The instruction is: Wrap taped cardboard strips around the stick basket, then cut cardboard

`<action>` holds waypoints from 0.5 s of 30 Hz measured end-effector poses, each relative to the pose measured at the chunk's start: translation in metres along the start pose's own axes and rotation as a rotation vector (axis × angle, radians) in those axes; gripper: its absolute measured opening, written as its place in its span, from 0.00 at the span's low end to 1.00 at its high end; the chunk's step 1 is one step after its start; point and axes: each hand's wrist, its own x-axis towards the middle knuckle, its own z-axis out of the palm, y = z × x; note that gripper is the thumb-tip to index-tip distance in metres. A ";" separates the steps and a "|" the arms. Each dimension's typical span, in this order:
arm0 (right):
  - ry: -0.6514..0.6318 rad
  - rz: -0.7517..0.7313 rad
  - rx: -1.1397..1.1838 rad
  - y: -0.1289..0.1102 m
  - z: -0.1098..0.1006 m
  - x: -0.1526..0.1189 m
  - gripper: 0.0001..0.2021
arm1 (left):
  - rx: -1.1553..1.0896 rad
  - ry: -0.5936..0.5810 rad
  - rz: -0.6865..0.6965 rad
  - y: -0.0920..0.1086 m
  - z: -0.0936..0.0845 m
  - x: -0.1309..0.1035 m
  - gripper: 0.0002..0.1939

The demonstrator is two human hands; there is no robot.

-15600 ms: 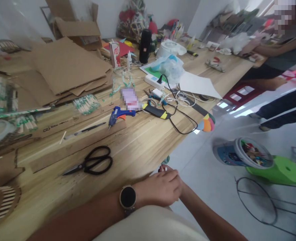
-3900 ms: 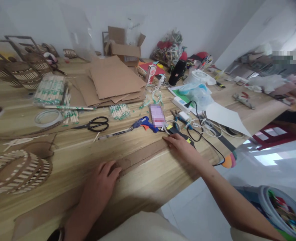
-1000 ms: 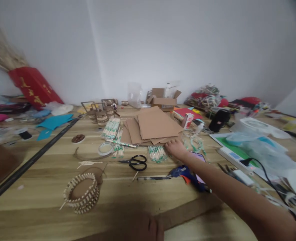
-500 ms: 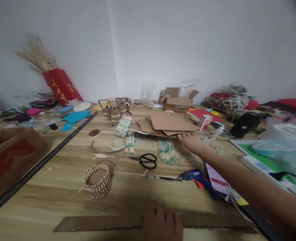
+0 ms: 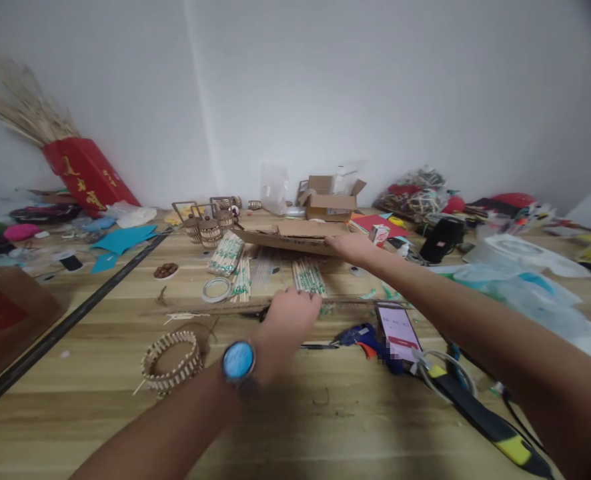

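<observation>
My left hand (image 5: 293,317), with a round watch on its wrist, reaches forward over the table with curled fingers. It grips a long brown cardboard strip (image 5: 355,303), seen nearly edge-on and blurred. Farther off, my right hand (image 5: 348,247) holds the near right edge of a stack of cardboard sheets (image 5: 295,241), tilted up off the table. Bundles of wooden sticks (image 5: 309,275) in clear wrapping lie just below the stack. Black scissors (image 5: 250,315) are mostly hidden by my left hand. A round basket of sticks (image 5: 171,363) stands at near left.
A roll of tape (image 5: 216,289), a dish of brown beads (image 5: 165,271) and small lidded buckets (image 5: 210,233) are on the left. To the right lie a blue glue gun (image 5: 360,335), a phone (image 5: 398,333) and a black-and-yellow cutter (image 5: 485,417). An open carton (image 5: 330,203) stands behind.
My left hand has moved forward from the near table edge, carrying the cardboard strip. My right hand has raised the near edge of the cardboard stack. The view has shifted right.
</observation>
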 end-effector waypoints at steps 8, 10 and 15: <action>0.093 0.057 -0.022 0.007 -0.033 0.006 0.17 | 0.081 0.116 -0.032 -0.038 0.055 0.085 0.19; 0.112 0.058 -0.031 0.006 -0.039 0.003 0.16 | 0.100 0.137 -0.066 -0.042 0.070 0.092 0.19; 0.165 0.065 -0.049 0.002 -0.055 -0.016 0.13 | 0.120 0.127 -0.134 -0.038 0.093 0.086 0.19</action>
